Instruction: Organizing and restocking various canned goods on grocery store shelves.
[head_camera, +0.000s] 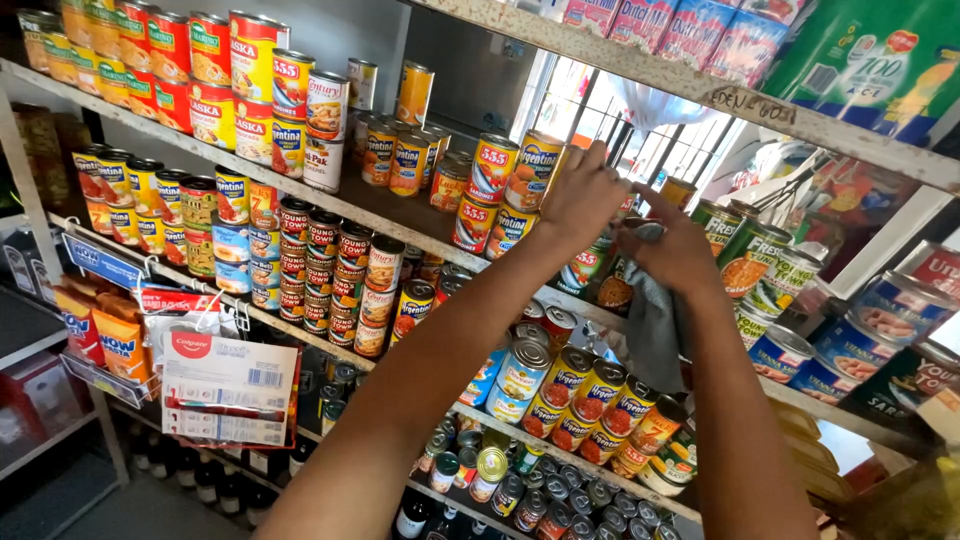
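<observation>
Can in hand: a yellow-labelled tin, upright on the middle shelf at the end of a stacked pair of cans.
Handling: judged rigid and fairly heavy for its bulk; glossy label likely slick; best taken around the side wall, below the rim.
Left hand: fingers wrapped about the tin's right side, grasping it.
Right hand: clenched around a grey cloth, which hangs limp below the fist; soft, light.
Neighbours: red-and-yellow can just beside; green-labelled cans to the right.
</observation>
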